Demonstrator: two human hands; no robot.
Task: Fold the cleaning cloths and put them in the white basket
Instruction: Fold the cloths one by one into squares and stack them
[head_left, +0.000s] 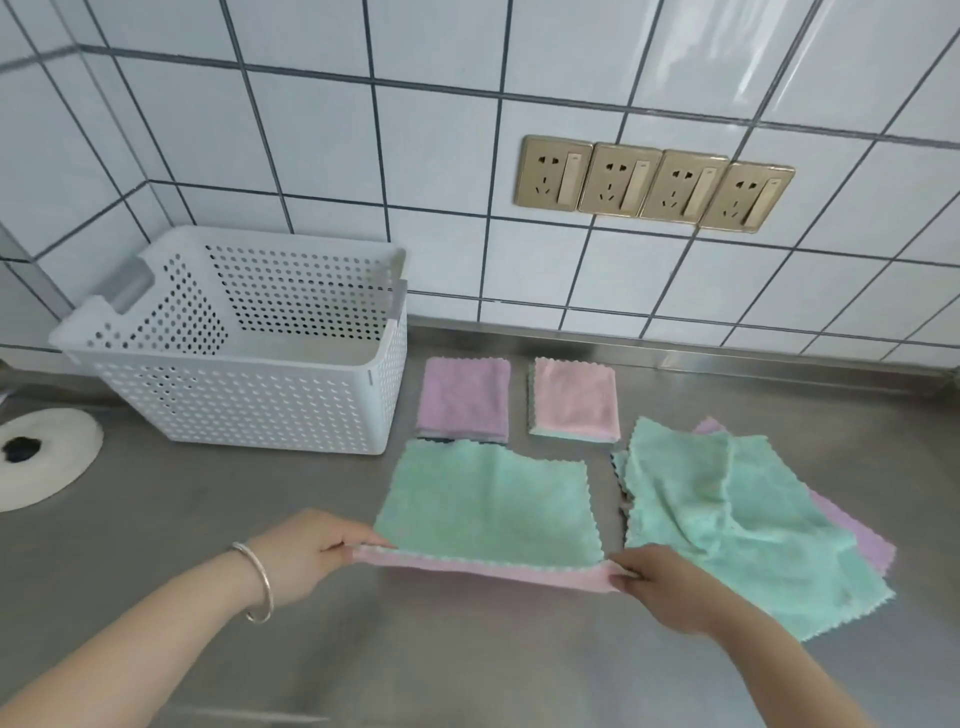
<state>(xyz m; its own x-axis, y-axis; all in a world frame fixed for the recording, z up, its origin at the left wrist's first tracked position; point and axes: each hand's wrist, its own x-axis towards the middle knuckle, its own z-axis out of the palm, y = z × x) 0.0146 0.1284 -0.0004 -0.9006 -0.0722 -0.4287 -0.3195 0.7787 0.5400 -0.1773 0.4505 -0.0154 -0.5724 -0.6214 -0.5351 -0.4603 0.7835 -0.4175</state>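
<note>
A green cloth with a pink underside (488, 506) lies spread on the steel counter in front of me. My left hand (306, 553) pinches its near left corner and my right hand (662, 590) pinches its near right corner, lifting the near edge so the pink side shows. Behind it lie two folded cloths, a purple one (464, 399) and a pink one (574, 400). A loose pile of green and purple cloths (748, 525) lies to the right. The white perforated basket (244, 395) stands at the back left, with nothing visible inside.
The steel counter (208, 519) meets a white tiled wall with a row of gold sockets (652, 182). A round white object with a dark centre (41, 457) lies at the left edge.
</note>
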